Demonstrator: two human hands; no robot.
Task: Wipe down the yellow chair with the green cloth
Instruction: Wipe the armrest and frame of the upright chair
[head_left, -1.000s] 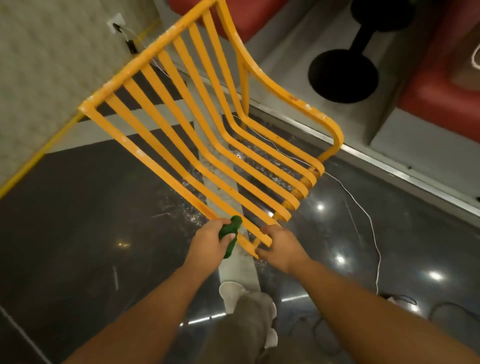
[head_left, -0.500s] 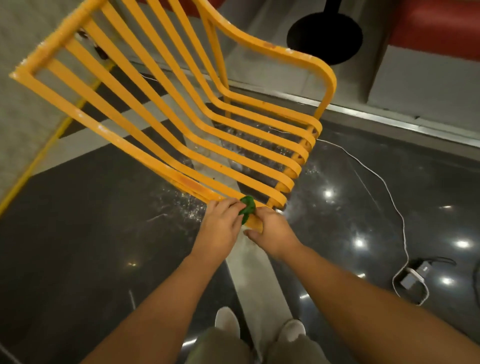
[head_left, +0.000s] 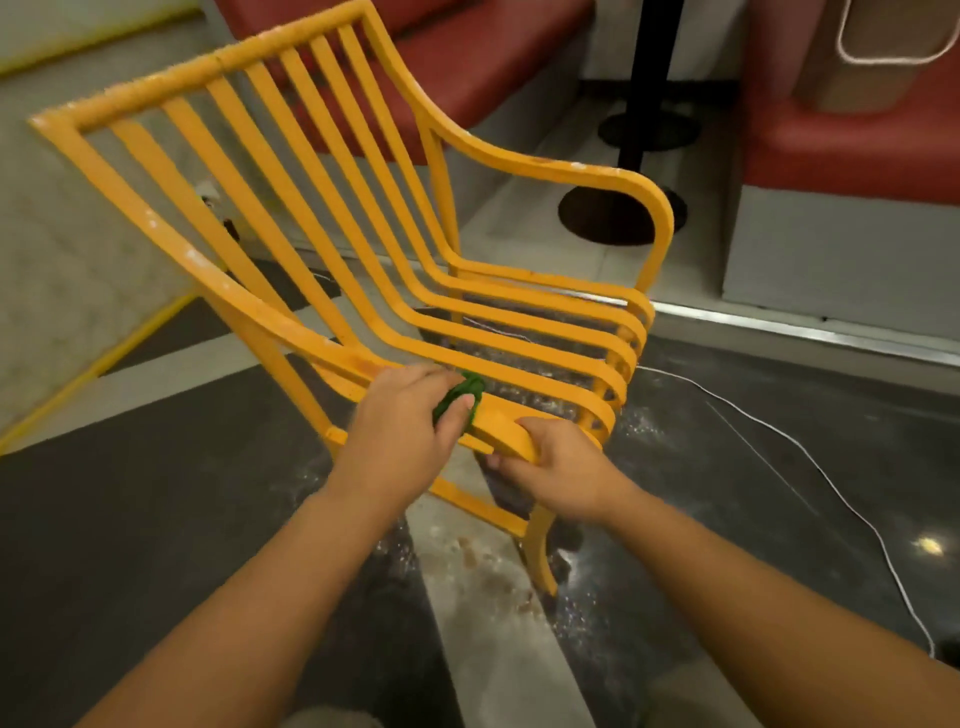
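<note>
Since half a second ago the yellow slatted metal chair (head_left: 501, 418) has swung round under me: I now see it more from the side, with a front leg in view, where before I looked down through the seat. It stands tilted on the dark polished floor (head_left: 156, 519), backrest leaning away to my left.

The bunched green cloth (head_left: 462, 392) sits on the near side rail, just where it meets the seat front. My left hand (head_left: 400, 421) grips the cloth, fingers curled over it and pressing it to the rail. My right hand (head_left: 561, 467) is wrapped around the front end of that same rail, just beside the cloth, steadying the chair.

I judge the step to be wiping this near rail. To do it well I would keep the right hand clamped so the tilted frame cannot rock, then draw the cloth along the rail in one firm stroke, folding it round the edges. The rail shows white flecks and an orange stain further up, so it likely needs repeated passes.

Pale grit (head_left: 467, 561) lies beneath the chair, and a thin white cable (head_left: 779, 441) trails to the right.
</note>
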